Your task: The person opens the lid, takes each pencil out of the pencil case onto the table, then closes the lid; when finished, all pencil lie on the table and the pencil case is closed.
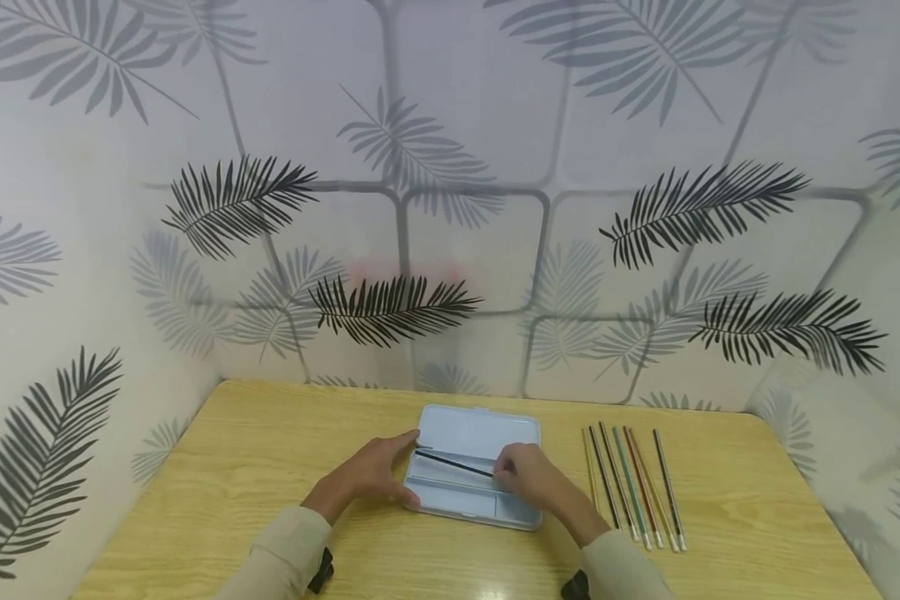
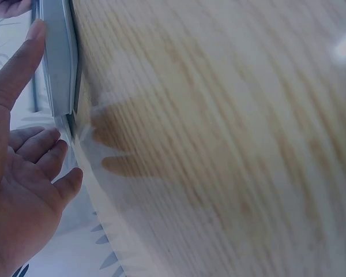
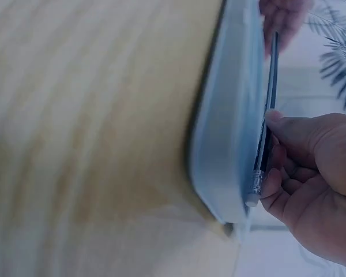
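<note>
A light blue pencil case (image 1: pixel 450 500) lies on the table with its lid (image 1: pixel 480 427) folded back toward the wall. My right hand (image 1: pixel 531 477) pinches a black pencil (image 1: pixel 453 463) near its eraser end, over the case's tray. In the right wrist view, thumb and fingers close around the pencil (image 3: pixel 272 75), its white eraser beside the case's rim. My left hand (image 1: pixel 375 471) rests against the case's left end, thumb and forefinger spread apart. The left wrist view shows the thumb laid along the case's side (image 2: pixel 59 63), the other fingers relaxed and holding nothing.
Several eraser-tipped pencils (image 1: pixel 636 487) in different colours lie roughly side by side on the wooden table (image 1: pixel 270 433), right of the case. Behind the table stands a pale wall (image 1: pixel 465 250) with a leaf pattern.
</note>
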Demonstrator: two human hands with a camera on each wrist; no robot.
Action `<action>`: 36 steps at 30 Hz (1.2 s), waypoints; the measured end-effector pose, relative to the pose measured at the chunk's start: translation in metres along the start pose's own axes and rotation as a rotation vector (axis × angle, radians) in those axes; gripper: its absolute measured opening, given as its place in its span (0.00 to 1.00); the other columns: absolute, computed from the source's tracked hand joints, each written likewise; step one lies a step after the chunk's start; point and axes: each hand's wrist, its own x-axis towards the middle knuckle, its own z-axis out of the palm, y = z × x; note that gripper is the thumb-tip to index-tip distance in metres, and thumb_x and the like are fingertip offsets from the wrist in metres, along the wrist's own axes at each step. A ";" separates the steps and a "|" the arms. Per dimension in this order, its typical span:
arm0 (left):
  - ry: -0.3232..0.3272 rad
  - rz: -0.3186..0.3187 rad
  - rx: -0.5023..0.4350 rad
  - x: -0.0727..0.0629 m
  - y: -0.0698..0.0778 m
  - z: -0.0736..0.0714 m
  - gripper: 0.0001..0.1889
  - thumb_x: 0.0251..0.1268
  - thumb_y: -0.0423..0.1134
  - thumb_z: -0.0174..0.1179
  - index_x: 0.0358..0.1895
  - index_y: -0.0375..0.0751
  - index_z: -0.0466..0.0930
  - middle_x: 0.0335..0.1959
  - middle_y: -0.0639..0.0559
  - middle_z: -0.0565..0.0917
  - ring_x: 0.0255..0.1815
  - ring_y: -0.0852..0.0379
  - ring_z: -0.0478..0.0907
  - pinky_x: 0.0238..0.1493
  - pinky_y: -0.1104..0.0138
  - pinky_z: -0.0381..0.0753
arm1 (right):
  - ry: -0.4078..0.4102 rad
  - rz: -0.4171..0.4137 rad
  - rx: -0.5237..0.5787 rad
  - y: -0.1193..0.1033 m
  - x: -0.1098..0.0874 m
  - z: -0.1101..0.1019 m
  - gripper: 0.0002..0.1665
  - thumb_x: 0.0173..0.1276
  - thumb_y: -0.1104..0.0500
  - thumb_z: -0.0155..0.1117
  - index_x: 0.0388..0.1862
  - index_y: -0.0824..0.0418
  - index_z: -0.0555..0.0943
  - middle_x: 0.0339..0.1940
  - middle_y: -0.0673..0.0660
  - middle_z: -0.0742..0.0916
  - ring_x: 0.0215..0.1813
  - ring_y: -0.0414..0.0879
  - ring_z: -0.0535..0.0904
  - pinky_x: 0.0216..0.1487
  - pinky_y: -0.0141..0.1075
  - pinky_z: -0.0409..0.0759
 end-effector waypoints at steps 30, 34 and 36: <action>-0.010 -0.019 -0.029 0.000 0.001 -0.001 0.60 0.33 0.57 0.77 0.74 0.41 0.55 0.73 0.45 0.62 0.74 0.43 0.59 0.72 0.50 0.62 | 0.275 0.332 0.072 0.073 -0.081 -0.079 0.15 0.71 0.60 0.54 0.44 0.73 0.77 0.39 0.66 0.84 0.36 0.48 0.78 0.37 0.38 0.81; -0.011 -0.015 -0.023 0.000 0.001 -0.002 0.61 0.33 0.58 0.77 0.74 0.42 0.54 0.73 0.46 0.62 0.74 0.44 0.59 0.72 0.50 0.62 | 0.293 0.396 0.090 0.082 -0.095 -0.089 0.18 0.71 0.61 0.51 0.46 0.78 0.76 0.38 0.69 0.84 0.27 0.46 0.78 0.27 0.33 0.80; -0.013 -0.013 -0.022 0.000 0.001 -0.002 0.61 0.33 0.58 0.77 0.74 0.41 0.54 0.73 0.46 0.61 0.74 0.44 0.59 0.72 0.50 0.61 | 0.297 0.420 0.092 0.088 -0.101 -0.093 0.19 0.71 0.60 0.51 0.46 0.79 0.75 0.35 0.69 0.84 0.24 0.44 0.77 0.22 0.30 0.79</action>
